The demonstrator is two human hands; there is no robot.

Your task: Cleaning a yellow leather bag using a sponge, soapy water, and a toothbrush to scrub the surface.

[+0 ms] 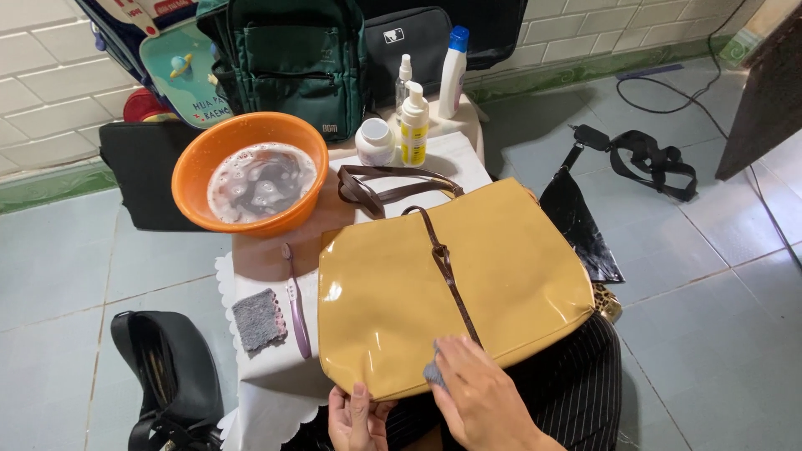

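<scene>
A glossy mustard-yellow handbag (393, 292) with brown straps lies flat across a small table and my lap. My right hand (480, 392) presses a small grey cloth (433, 372) against the bag's lower part, beside the brown strap. My left hand (355, 418) grips the bag's bottom edge from underneath, fingers curled up at the rim.
An orange basin (196, 167) of soapy water, a grey sponge (258, 318), a purple toothbrush (296, 305), a white jar (375, 140) and several bottles (414, 124) share the table. A black bag (171, 376) lies on the floor at left, a black strap (652, 159) at right, backpacks (292, 58) behind.
</scene>
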